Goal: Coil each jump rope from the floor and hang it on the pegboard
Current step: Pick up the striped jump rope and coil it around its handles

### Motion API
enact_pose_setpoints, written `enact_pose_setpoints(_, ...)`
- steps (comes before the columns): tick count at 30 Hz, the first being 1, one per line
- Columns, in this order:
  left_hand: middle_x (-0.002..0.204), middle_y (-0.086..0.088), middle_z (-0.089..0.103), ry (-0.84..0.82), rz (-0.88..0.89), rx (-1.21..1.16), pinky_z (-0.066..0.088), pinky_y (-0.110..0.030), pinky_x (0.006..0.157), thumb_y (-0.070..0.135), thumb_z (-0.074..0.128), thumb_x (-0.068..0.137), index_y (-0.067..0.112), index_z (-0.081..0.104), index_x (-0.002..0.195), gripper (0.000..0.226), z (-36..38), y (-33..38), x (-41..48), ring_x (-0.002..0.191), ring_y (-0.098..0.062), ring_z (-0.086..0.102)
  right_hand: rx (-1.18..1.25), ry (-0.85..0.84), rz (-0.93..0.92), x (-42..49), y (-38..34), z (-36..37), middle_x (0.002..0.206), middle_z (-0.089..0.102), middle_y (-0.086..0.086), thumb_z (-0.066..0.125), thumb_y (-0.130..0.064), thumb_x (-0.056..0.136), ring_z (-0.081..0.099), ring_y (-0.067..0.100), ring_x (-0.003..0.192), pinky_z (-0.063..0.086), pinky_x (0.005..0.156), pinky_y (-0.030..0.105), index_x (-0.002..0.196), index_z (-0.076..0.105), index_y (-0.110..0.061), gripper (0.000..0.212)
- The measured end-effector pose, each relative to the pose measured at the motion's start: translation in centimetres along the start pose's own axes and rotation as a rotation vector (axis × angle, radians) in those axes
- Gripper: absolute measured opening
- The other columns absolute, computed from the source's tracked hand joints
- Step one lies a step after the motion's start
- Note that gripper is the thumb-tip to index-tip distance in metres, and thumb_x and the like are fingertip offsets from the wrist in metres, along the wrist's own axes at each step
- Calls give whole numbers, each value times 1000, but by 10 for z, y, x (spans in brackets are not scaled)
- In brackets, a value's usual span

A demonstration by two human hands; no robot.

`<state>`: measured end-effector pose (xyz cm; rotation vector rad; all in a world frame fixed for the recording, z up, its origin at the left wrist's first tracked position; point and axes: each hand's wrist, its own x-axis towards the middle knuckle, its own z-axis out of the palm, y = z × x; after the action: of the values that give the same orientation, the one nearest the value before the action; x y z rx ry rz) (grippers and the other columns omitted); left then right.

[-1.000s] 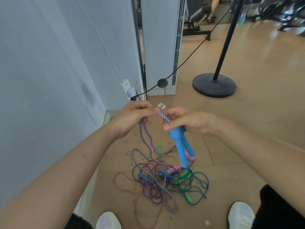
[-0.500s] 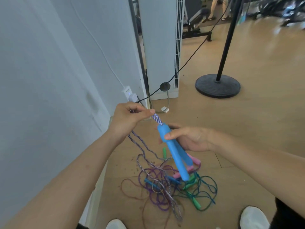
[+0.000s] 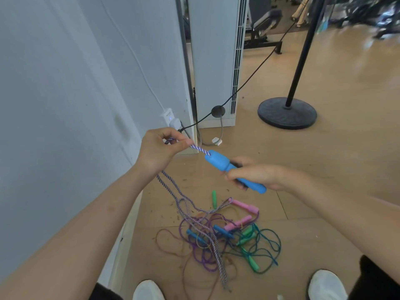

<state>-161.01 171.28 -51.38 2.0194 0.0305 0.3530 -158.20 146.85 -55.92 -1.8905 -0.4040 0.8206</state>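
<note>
My right hand [image 3: 257, 175] grips the blue handles [image 3: 223, 164] of a jump rope, held almost level above the floor. My left hand [image 3: 160, 150] pinches the purple-and-white braided rope [image 3: 201, 150] just where it leaves the handle. Below my left wrist two strands of that rope [image 3: 171, 187] hang down into a tangled pile of jump ropes [image 3: 227, 237] on the wooden floor. The pile has pink handles [image 3: 244, 207], green handles [image 3: 251, 259], small blue handles [image 3: 195, 236], and purple, teal and brown cords. No pegboard is in view.
A white wall [image 3: 65, 105] runs along the left, with a power adapter [image 3: 171, 121] plugged in low. A white tower appliance [image 3: 216, 61] stands behind, a black cable crossing it. A black stand's round base [image 3: 286, 112] sits at the right. My white shoes [image 3: 324, 285] frame the pile.
My right hand has swung the blue handles from hanging downward to nearly level and moved right. My left hand has drawn apart to the left, leaving a short taut stretch of rope between them.
</note>
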Motion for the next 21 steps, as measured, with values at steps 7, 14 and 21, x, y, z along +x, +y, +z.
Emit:
enact_pose_setpoints(7,79,2,57,-27,12,88,47,-22,70,35,85,76,29,75,91,19,-7,-15,5,70,-7,56,-313,150,-5,-7,0,-16,74,44,-1,65,-55,86,44,12,59,41,53,27,112,60,-15,48)
enact_pose_setpoints(14,81,8,72,-143,44,191,42,-21,69,29,77,85,25,80,94,10,-7,-18,2,58,5,53,-256,341,-39,-15,-5,-27,63,37,-5,74,-56,77,34,10,50,27,48,26,79,56,-16,45)
enact_pose_setpoints(21,81,-2,73,-76,-15,11,43,-24,57,29,66,95,32,78,103,14,14,-22,-2,55,-11,45,388,279,10,-21,-22,-26,65,40,-4,70,-35,87,29,8,46,21,38,20,110,61,-21,28)
